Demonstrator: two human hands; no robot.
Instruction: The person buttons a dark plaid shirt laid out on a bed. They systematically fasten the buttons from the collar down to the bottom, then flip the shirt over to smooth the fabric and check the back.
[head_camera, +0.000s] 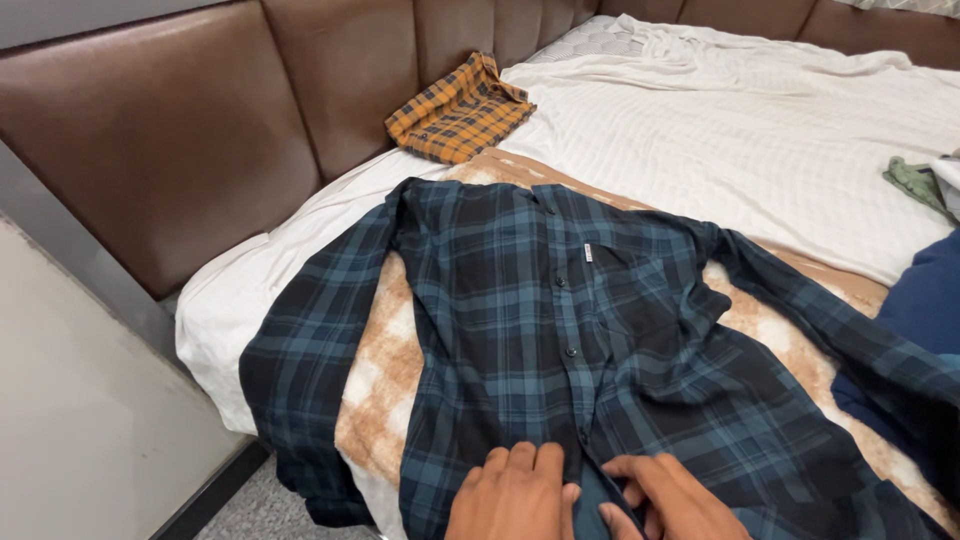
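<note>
Both hands, wrists cut off by the frame, press flat, fingers together: left hand (515, 495) and right hand (668, 498) on a blue plaid shirt (560, 330) at the bed's (740, 130) near edge; a folded orange plaid shirt (458, 110) lies at its far corner.

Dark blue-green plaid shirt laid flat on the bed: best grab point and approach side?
Likely the near hem of the dark blue-green plaid button-up shirt, on either side of the button placket, coming from the foot-side edge of the bed. The shirt lies flat, front up, collar away, sleeves spread, so the hem is the closest free edge. The left hand and right hand already rest there.
</note>
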